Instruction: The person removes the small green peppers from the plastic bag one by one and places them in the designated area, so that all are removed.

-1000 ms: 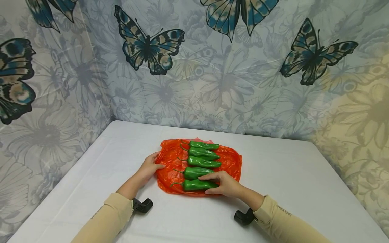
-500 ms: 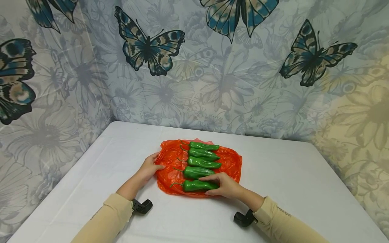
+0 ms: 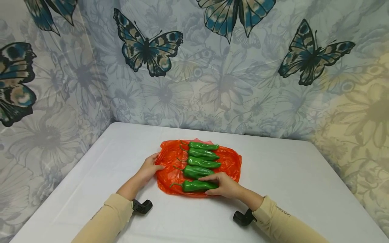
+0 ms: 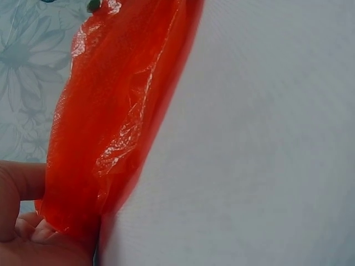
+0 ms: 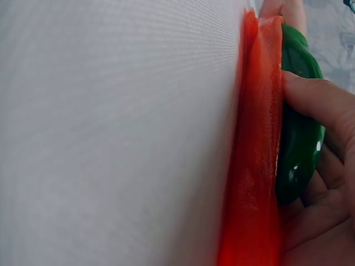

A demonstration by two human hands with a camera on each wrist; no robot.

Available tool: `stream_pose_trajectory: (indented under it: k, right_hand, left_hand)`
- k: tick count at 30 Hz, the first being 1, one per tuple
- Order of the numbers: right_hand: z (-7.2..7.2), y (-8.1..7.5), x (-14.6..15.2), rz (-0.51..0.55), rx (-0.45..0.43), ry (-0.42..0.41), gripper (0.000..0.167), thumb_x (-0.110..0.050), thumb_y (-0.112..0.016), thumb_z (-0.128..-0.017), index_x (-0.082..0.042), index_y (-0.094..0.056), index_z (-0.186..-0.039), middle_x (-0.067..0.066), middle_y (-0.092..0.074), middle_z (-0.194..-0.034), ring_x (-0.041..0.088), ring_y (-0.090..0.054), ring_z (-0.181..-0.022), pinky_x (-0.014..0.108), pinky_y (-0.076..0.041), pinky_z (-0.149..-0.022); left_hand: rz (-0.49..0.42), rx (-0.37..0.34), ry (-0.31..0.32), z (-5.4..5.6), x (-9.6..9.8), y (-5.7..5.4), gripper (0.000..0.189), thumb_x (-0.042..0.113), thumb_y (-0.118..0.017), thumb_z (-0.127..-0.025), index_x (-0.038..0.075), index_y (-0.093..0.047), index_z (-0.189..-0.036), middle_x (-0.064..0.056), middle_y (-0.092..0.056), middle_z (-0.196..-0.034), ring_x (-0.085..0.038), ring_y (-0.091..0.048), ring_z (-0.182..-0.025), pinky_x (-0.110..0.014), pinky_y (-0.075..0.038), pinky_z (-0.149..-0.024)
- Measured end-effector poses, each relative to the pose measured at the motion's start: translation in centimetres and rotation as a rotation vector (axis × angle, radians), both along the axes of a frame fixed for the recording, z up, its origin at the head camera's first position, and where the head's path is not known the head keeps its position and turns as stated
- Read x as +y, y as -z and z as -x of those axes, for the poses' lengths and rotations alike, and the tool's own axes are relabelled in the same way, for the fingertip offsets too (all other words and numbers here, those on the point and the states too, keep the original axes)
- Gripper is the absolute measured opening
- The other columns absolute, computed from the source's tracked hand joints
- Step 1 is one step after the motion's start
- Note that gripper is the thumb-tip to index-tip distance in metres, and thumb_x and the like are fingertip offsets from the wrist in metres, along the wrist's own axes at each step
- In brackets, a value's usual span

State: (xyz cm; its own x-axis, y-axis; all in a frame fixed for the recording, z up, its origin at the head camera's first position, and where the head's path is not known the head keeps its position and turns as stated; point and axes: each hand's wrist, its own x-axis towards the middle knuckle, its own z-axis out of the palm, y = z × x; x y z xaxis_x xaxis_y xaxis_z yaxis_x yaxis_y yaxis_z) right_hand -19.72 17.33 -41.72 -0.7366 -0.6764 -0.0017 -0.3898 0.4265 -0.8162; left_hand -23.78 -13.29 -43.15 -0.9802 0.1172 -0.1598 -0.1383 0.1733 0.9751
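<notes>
Several green peppers [image 3: 203,154] lie in a row, stems to the left, on a crinkled red plastic bag [image 3: 231,160] in the head view. My left hand [image 3: 148,168] holds the bag's left edge; in the left wrist view its thumb [image 4: 30,180] and fingers pinch the red plastic [image 4: 105,122]. With thumb and fingers about its right end, my right hand [image 3: 225,185] grips the nearest pepper [image 3: 194,186]. That green pepper [image 5: 299,144] rests against the bag in the right wrist view, the thumb across it. The tip of the second-nearest pepper is hidden behind the right hand.
A white-covered table [image 3: 282,175] spreads around the bag. Behind it hangs a grey-blue floral wall cloth [image 3: 225,84] with large butterflies. Black wrist-worn devices [image 3: 243,218] sit just above the tabletop under both forearms.
</notes>
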Motion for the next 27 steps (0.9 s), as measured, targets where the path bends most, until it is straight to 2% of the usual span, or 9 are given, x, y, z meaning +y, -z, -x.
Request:
stream_pose_trajectory:
  k: [8,19,27]
  right_hand:
    - [-0.19,0.01,-0.04,0.033,-0.011,0.008,0.043,-0.016,-0.071,-0.081,-0.006,-0.062,-0.122,0.016,-0.063,-0.120,-0.001,-0.060,-0.095,0.016,-0.051,-0.073]
    - [-0.11,0.09,0.00,0.058,-0.013,0.022,0.043,-0.017,-0.070,-0.082,-0.005,-0.062,-0.122,0.018,-0.062,-0.121,0.003,-0.060,-0.104,0.014,-0.050,-0.079]
    - [-0.15,-0.03,0.28,0.075,-0.026,0.042,0.044,-0.016,-0.071,-0.081,-0.005,-0.061,-0.123,0.018,-0.063,-0.120,0.001,-0.060,-0.102,0.015,-0.051,-0.079]
  left_hand:
    - [0.002,-0.005,-0.007,-0.19,0.07,0.19,0.067,-0.011,-0.052,-0.082,-0.007,-0.026,-0.143,-0.025,-0.035,-0.145,-0.035,-0.038,-0.132,-0.042,-0.040,-0.104]
    - [0.022,-0.009,-0.002,-0.28,-0.26,0.31,0.067,-0.010,-0.052,-0.083,-0.006,-0.025,-0.143,-0.024,-0.033,-0.147,-0.035,-0.036,-0.133,-0.045,-0.037,-0.106]
    - [0.027,0.001,0.002,-0.06,-0.18,0.32,0.067,-0.010,-0.052,-0.083,-0.006,-0.024,-0.143,-0.025,-0.035,-0.145,-0.035,-0.039,-0.131,-0.044,-0.039,-0.105]
